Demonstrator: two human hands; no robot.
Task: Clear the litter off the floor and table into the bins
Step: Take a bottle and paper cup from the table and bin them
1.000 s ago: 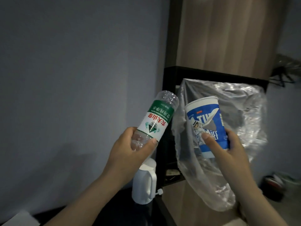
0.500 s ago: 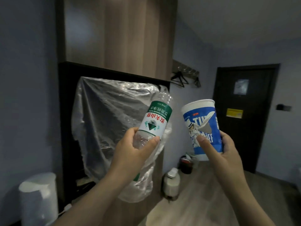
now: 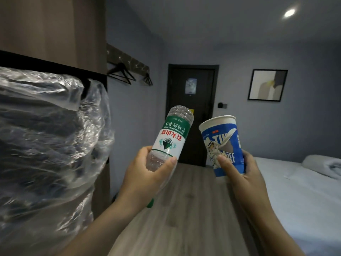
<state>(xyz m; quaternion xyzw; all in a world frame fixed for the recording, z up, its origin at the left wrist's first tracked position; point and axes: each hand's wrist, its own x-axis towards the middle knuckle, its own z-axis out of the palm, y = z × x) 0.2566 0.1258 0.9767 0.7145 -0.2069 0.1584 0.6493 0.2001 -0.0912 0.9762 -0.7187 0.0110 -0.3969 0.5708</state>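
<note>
Here, my left hand (image 3: 147,174) grips an upturned bottle (image 3: 169,137); at its three o'clock, my right hand (image 3: 238,174) clasps a cup (image 3: 223,145), above the floor (image 3: 184,209).

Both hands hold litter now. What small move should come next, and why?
Probably look down and step forward over the wooden floor to find a bin. The left hand grips the plastic bottle, the right hand grips the paper cup, and no bin shows in this view.

Left hand (image 3: 147,174), right hand (image 3: 241,174) bare; 2 forearms (image 3: 103,224) bare
</note>
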